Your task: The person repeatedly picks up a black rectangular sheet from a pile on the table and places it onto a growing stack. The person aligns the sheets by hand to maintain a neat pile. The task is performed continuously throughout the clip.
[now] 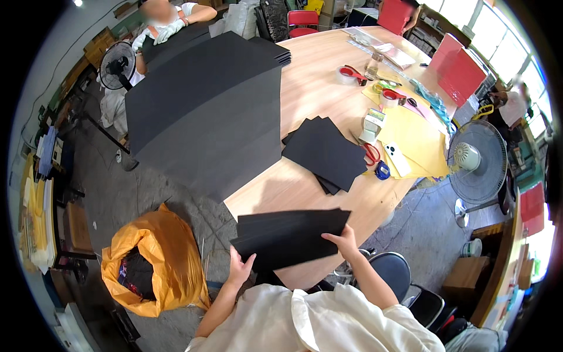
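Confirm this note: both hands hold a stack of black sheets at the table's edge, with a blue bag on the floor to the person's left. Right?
Not quite: in the head view the bag is orange. Left hand and right hand do hold the black sheets at the table edge.

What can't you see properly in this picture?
Head view:
- How many black sheets the left hand and right hand hold: they overlap.
- Contents of the orange bag: only a dark shape shows, too small.
- Small items by the red scissors: too small.
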{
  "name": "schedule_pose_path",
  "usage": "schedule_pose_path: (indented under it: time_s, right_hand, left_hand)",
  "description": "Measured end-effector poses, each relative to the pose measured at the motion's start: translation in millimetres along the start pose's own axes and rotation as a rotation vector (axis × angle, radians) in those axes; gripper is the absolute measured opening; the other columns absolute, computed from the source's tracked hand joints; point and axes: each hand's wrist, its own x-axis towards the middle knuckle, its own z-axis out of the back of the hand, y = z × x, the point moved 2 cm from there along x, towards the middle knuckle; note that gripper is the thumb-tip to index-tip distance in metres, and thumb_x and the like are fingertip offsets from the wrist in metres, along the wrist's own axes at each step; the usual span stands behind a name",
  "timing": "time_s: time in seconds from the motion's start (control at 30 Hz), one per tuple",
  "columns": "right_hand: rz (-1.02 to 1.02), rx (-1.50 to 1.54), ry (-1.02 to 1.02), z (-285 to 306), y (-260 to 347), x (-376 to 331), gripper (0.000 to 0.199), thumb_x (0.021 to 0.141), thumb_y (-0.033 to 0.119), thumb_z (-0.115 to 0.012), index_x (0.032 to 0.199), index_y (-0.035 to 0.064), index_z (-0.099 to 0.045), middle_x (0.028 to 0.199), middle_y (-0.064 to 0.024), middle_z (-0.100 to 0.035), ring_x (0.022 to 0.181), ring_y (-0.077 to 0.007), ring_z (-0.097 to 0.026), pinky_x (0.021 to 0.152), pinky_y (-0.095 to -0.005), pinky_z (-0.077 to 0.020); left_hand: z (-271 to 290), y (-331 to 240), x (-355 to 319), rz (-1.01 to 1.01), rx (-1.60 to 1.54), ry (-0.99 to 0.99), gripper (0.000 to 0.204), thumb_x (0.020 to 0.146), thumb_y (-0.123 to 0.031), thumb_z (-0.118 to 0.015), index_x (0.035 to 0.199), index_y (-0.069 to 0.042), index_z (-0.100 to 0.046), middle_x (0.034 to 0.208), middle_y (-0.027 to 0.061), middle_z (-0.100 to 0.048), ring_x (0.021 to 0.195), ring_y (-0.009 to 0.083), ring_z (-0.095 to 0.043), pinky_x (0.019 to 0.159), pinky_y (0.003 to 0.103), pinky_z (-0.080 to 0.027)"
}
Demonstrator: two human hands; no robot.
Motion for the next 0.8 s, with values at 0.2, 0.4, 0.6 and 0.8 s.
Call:
schedule_pose_path:
  time_s: [0.2,0.4,0.6,0.8]
  right_hand:
    - [0.267,-0.052,0.088,9,43,-13,0.026,0.076,-0.005,-0.080,0.096,0.0027,-0.064,0.092,-0.0049,-0.071,0.084,-0.0108,-0.066,0.077,-0.0251,-0.0540]
    - [0.004,-0.017,0.074,26,-28,2,0.021,0.077,-0.003,-0.080,0.096,0.0017,-0.072,0.093,-0.0045,-0.073,0.086,-0.0112,-0.067,0.081,-0.0268,-0.0540]
    - [0.174,-0.161,0.173,27,-20,2,0.017,0.079,-0.001,-0.078,0.095,0.0009,-0.072,0.095,-0.0046,-0.073,0.086,-0.0119,-0.067,0.079,-0.0271,-0.0544]
    - [0.007,-0.205,0.035,40,-11,5,0.025,0.076,0.002,-0.083,0.098,0.0008,-0.072,0.097,-0.0004,-0.072,0.090,-0.0091,-0.064,0.083,-0.0271,-0.0528]
  left_hand:
    - [-6,4,31,-0.125,0.177,-0.024,0.057,0.079,0.010,-0.070,0.125,-0.006,-0.040,0.110,0.0085,-0.056,0.110,0.0208,-0.054,0.099,0.031,-0.040]
    - [-28,19,44,-0.181,0.160,-0.079,0.063,0.078,0.012,-0.070,0.127,-0.005,-0.034,0.114,0.0105,-0.051,0.107,0.0218,-0.054,0.097,0.034,-0.042]
    - [-21,35,43,-0.274,0.112,0.044,0.059,0.080,0.012,-0.066,0.125,-0.007,-0.034,0.117,0.0128,-0.049,0.110,0.0227,-0.053,0.099,0.036,-0.041]
    - [-46,33,64,-0.065,0.096,0.023,0.069,0.084,0.000,-0.069,0.140,0.003,-0.027,0.132,0.0190,-0.049,0.124,0.0269,-0.050,0.107,0.039,-0.038]
